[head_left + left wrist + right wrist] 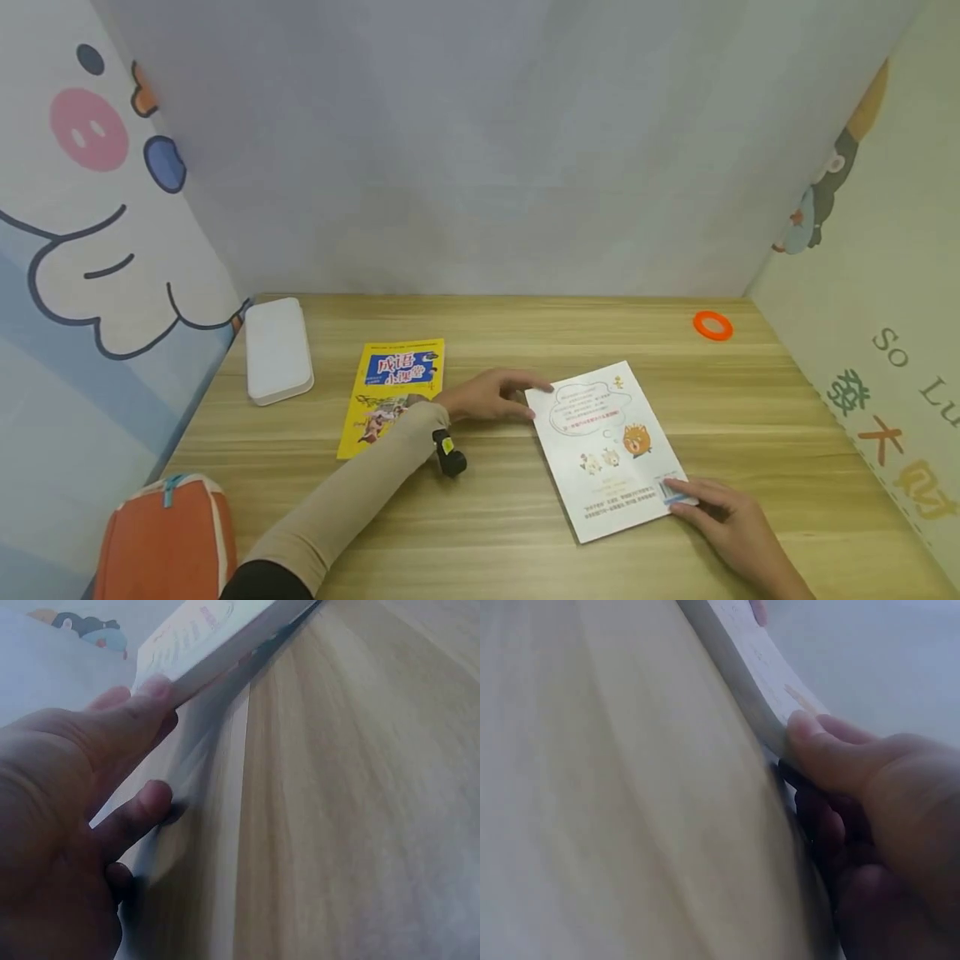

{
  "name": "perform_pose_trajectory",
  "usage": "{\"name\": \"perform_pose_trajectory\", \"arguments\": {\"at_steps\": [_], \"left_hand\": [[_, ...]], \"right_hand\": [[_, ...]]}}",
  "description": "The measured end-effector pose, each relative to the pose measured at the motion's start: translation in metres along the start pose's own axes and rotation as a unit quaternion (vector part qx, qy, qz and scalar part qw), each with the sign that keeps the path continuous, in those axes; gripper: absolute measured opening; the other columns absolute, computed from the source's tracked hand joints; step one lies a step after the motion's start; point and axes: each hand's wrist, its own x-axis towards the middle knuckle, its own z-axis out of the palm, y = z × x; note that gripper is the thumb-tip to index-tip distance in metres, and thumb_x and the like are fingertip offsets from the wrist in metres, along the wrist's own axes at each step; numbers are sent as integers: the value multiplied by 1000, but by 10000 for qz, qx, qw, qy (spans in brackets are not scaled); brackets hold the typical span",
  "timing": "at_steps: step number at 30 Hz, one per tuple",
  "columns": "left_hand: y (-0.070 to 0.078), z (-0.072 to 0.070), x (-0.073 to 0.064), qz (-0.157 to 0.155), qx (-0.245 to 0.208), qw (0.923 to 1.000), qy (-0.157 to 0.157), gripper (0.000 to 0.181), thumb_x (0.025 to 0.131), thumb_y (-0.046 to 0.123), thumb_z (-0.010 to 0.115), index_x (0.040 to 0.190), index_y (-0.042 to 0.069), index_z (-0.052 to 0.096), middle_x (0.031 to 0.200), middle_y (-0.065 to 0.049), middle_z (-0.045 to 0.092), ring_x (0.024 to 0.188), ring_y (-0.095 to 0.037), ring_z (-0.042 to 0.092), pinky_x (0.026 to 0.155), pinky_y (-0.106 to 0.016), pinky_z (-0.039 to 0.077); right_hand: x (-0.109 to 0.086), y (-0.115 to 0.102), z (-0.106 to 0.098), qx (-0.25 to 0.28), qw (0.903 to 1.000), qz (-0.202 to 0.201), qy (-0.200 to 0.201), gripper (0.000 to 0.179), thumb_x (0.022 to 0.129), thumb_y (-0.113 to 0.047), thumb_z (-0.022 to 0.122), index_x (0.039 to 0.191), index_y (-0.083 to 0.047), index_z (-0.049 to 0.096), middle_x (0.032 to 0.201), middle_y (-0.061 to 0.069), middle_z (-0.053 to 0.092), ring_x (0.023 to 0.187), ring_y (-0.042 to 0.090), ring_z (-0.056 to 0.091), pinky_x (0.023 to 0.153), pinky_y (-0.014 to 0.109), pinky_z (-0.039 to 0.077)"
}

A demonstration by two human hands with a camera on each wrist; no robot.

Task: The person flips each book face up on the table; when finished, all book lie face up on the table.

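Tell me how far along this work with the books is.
Done, it seems: the yellow book lies flat, cover up, on the table. In hand: the white book, gripped by the left hand and right hand at opposite corners. Remaining, probably: setting it down, since both hands hold it.

Wood-grain table (525, 325) — plain greyish backdrop (480, 167) behind — cartoon-printed side walls (45, 167).

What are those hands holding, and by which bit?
The white book: the left hand pinches its far left corner, the right hand its near right corner, by the barcode.
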Motion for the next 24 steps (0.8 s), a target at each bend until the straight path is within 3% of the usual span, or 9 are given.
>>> {"name": "perform_pose_trajectory", "arguments": {"at_steps": [4, 8, 10, 15, 24], "left_hand": [[0, -2, -1, -49, -126, 9998, -109, 48, 97, 22, 73, 143, 26, 62, 154, 2, 55, 105, -12, 66, 93, -26, 53], [0, -3, 0, 48, -185, 9996, -200, 45, 97, 20, 73, 141, 22, 64, 153, 0, 57, 132, -14, 59, 107, -29, 49], [0, -3, 1, 66, -224, 9993, -297, 42, 96, 18, 73, 138, 19, 66, 151, -1, 59, 136, -15, 56, 109, -28, 47], [3, -2, -1, 12, -301, 9980, -549, 39, 96, 16, 73, 135, 15, 68, 149, -4, 60, 125, -11, 57, 98, -23, 47], [8, -1, -3, -7, -142, 9983, -561, 39, 95, 16, 74, 134, 13, 69, 142, -6, 65, 94, -7, 51, 79, -19, 41]], "right_hand": [[1, 2, -3, 99, 9993, 269, -235, 33, 82, -3, 82, 114, -13, 80, 112, -9, 77, 103, -18, 60, 82, 4, 50], [2, 5, -7, 338, 9978, 352, -450, 32, 87, -4, 79, 118, -9, 77, 117, -22, 70, 108, -19, 58, 86, 4, 50], [3, 6, -8, 488, 9966, 373, -541, 31, 89, -5, 77, 120, -7, 76, 119, -26, 68, 110, -19, 58, 86, 5, 51], [3, 7, -11, 670, 9942, 462, -706, 30, 91, -6, 75, 121, -5, 75, 121, -34, 62, 111, -19, 56, 84, 6, 52], [1, 10, -11, 791, 9932, 424, -739, 30, 91, -2, 74, 121, -2, 75, 122, -34, 62, 111, -19, 57, 83, 7, 53]]}}
